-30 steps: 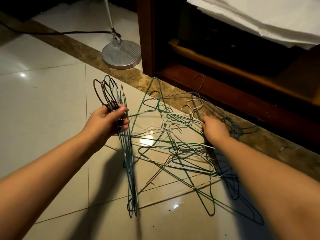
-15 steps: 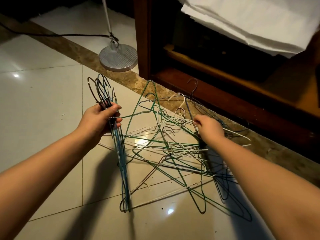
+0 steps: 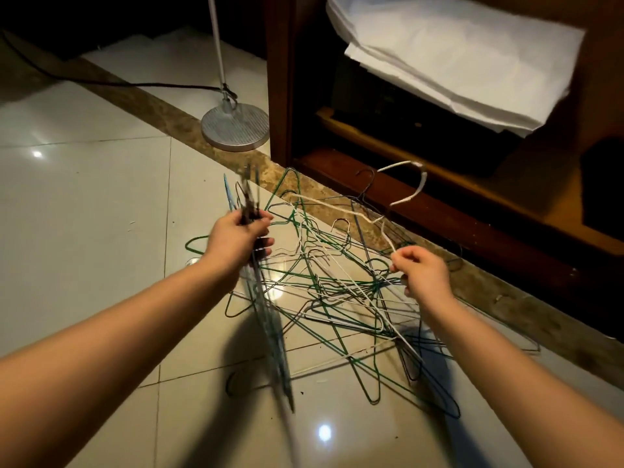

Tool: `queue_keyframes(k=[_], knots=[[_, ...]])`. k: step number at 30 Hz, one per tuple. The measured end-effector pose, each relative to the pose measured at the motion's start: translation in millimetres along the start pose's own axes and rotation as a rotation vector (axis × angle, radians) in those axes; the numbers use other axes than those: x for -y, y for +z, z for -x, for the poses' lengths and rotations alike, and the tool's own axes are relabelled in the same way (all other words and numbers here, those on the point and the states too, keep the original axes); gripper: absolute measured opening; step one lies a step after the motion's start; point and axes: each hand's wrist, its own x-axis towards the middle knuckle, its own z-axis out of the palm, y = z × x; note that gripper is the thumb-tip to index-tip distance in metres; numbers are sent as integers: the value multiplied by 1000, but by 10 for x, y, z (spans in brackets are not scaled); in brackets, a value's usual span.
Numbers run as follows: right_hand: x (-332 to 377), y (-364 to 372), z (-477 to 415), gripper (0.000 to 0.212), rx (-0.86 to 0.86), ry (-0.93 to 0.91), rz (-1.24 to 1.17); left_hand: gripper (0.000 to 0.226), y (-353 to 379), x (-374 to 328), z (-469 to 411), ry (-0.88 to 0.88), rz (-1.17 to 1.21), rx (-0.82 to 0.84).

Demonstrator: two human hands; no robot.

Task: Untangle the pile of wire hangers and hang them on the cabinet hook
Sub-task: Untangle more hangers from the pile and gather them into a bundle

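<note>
A tangled pile of wire hangers (image 3: 337,298), green, white and dark, lies on the tiled floor in front of the wooden cabinet (image 3: 405,204). My left hand (image 3: 236,241) grips a bunch of sorted hangers (image 3: 266,315) by their necks; the bunch hangs down and looks blurred. My right hand (image 3: 422,275) pinches a white hanger (image 3: 401,194) near its neck and holds it above the pile, its hook raised toward the cabinet. No cabinet hook is in view.
A floor lamp's round metal base (image 3: 236,126) and pole stand left of the cabinet, with a black cable (image 3: 101,82) running across the floor. White sheets (image 3: 456,62) droop from a cabinet shelf. A brown stone strip (image 3: 169,119) borders the tiles.
My right hand has pulled a white hanger up out of the pile. My left hand with its bunch has shifted right, closer to the pile. The camera has tilted up.
</note>
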Motion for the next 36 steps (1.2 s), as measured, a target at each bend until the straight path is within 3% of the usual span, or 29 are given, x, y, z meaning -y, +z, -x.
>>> queue_keyframes(k=[6, 13, 22, 26, 32, 36], knots=[[98, 126, 639, 15, 89, 288, -537, 18, 542, -52, 567, -37, 177, 110], [7, 77, 1092, 19, -76, 134, -425, 24, 990, -191, 1005, -4, 272, 200], [56, -67, 1084, 19, -128, 97, -427, 20, 1205, -167, 1092, -14, 312, 274], [52, -50, 1077, 19, -92, 99, -454, 23, 1190, -101, 1070, -56, 331, 313], [77, 34, 1073, 21, 6, 40, -453, 31, 1087, -74, 997, -36, 293, 243], [66, 140, 1115, 22, 77, -32, -409, 22, 999, -103, 977, -3, 204, 191]])
